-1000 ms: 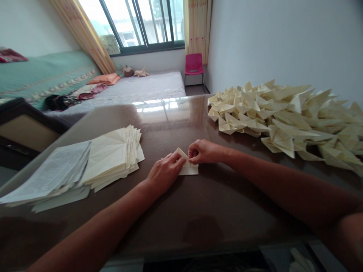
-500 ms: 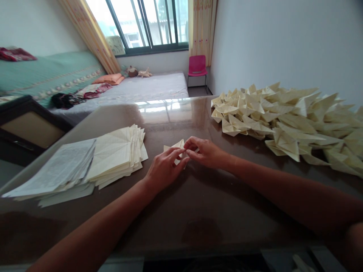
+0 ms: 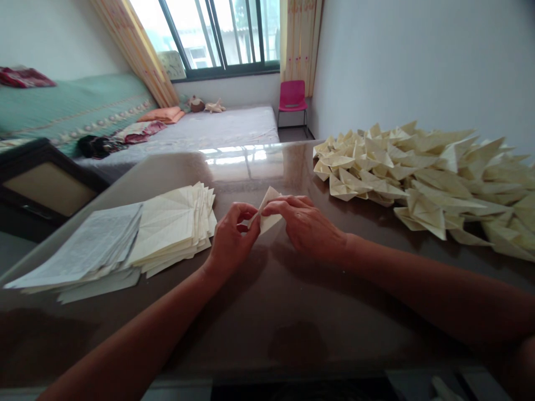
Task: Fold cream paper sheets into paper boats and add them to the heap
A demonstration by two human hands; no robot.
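A small cream folded paper piece (image 3: 268,214) is lifted off the brown glossy table (image 3: 267,312) between both hands. My left hand (image 3: 230,239) pinches its left edge with curled fingers. My right hand (image 3: 309,227) grips its right side, fingers closed over the top. Much of the paper is hidden behind the fingers.
A fanned stack of flat cream sheets (image 3: 167,231) lies left of my hands, with printed pages (image 3: 83,248) beside it. A large heap of folded paper shapes (image 3: 422,178) fills the table's right side. Beyond are a bed (image 3: 196,131), a pink chair (image 3: 292,97) and a window (image 3: 221,33).
The folded paper was pressed flat on the table; both hands have since lifted it and tilted it upright. The view shifted slightly.
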